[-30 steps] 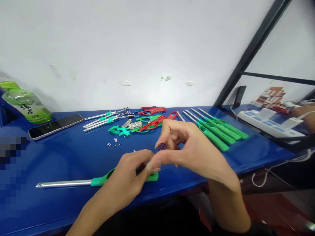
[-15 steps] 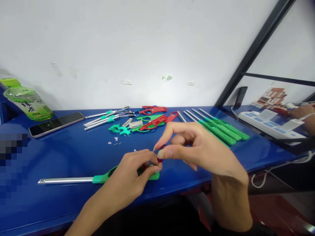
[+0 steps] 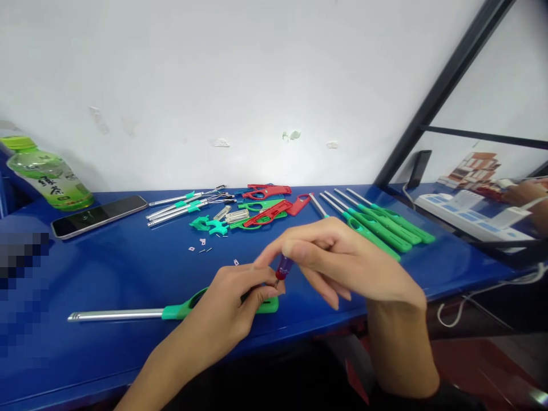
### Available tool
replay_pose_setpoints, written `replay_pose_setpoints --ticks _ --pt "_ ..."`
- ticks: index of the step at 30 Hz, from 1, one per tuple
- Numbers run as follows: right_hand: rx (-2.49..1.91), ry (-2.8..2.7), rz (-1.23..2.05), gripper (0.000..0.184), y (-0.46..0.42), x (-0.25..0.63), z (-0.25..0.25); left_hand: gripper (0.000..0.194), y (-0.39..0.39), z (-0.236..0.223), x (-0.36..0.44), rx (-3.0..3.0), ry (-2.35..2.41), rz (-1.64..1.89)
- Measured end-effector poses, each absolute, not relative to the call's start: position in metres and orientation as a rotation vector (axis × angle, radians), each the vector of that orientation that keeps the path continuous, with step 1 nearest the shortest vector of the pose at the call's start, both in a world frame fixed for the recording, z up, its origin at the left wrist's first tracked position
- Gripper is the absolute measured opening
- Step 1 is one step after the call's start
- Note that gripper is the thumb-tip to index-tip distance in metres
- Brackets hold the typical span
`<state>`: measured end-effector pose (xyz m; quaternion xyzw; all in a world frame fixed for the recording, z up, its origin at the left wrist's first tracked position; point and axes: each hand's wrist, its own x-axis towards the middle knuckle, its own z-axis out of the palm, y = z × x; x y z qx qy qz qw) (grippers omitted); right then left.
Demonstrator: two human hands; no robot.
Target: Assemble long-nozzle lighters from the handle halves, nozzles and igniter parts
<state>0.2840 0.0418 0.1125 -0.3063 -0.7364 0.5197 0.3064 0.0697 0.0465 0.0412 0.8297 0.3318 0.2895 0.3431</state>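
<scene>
Between the thumb and forefinger of my right hand (image 3: 342, 260) is a small screwdriver (image 3: 283, 267) with a purple and red handle, its shaft pointing down. My left hand (image 3: 240, 297) is closed in a pinch around the shaft low down, just over the handle of a green long-nosed lighter (image 3: 173, 311). That lighter lies flat near the table's front edge, its metal tube (image 3: 115, 315) to the left. My left fingers cover the screwdriver's tip and part of the lighter. Several small pale plastic pieces (image 3: 202, 242) and pins (image 3: 205, 250) lie behind my left hand.
Red casing halves (image 3: 269, 212), teal trigger pieces (image 3: 217, 226) and metal tubes with wires (image 3: 180, 210) lie at the back. Several green lighters (image 3: 385, 228) lie at right. A phone (image 3: 100, 216) and bottle (image 3: 51, 177) are at left; a power strip (image 3: 471, 217) sits right, by another person's hand (image 3: 533, 197).
My right fingers have shifted on the screwdriver, so more of its purple handle shows and it leans more. My left hand has hardly moved.
</scene>
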Motion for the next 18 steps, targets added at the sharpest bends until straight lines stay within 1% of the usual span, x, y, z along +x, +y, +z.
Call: replay_pose_setpoints --ticks 5,7,10,14,15,18 --pt "-0.909 -1.814 1.327 0.016 0.042 0.281 0.114 0.023 0.046 0.039 0.069 2.136 0.882 0.735" --pt "-0.988 -1.765 1.264 0.016 0.04 0.277 0.113 0.022 0.046 0.038 0.069 2.141 0.879 0.72" --pt "-0.997 -1.706 1.186 0.025 0.038 0.27 0.109 0.025 0.045 0.037 0.069 2.147 0.879 0.721" --pt "-0.97 -1.654 1.099 0.049 0.041 0.26 0.1 0.025 0.044 0.037 0.068 2.174 0.884 0.782" --pt "-0.988 -1.654 1.065 0.053 0.041 0.258 0.098 0.025 0.044 0.037 0.068 2.183 0.888 0.788" --pt "-1.032 -1.672 0.935 0.052 0.038 0.26 0.101 0.021 0.042 0.037 0.069 2.199 0.915 0.769"
